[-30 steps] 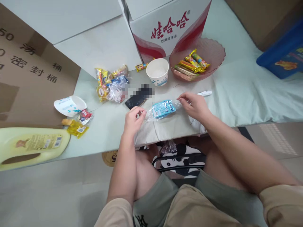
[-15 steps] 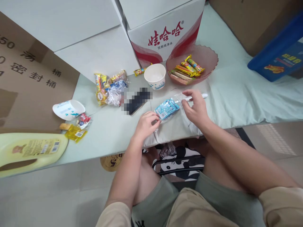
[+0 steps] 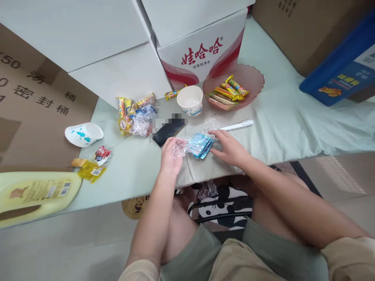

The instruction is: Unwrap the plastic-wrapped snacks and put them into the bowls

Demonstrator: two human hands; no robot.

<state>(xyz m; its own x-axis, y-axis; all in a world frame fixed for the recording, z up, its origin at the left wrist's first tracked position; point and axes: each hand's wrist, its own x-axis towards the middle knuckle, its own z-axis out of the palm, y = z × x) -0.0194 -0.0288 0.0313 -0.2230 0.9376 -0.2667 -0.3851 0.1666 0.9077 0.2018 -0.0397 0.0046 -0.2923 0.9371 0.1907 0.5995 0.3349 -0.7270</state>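
Note:
My left hand [image 3: 170, 159] is closed on a crumpled clear plastic wrapper [image 3: 179, 147] at the front of the covered table. Just right of it lies a small stack of light-blue packets [image 3: 199, 145], partly against the wrapper. My right hand [image 3: 230, 149] has its thumb and fingers apart around the right end of the packets; whether it touches them I cannot tell. Behind that hand lies a slim white tool [image 3: 238, 125], like a cutter, beside another bit of clear plastic [image 3: 210, 124].
Behind stand a white paper cup [image 3: 190, 100] and a pink glass bowl [image 3: 254, 84] with yellow-wrapped snacks. A dark phone [image 3: 168, 130] and a pile of wrapped snacks [image 3: 143, 121] lie left. Further left are a tipped paper cup [image 3: 83, 134] and a yellow jug [image 3: 63, 191].
My right hand has let go of the white tool, which now lies on the table. The blue packets have come out of the clear wrapper, which my left hand has drawn leftward.

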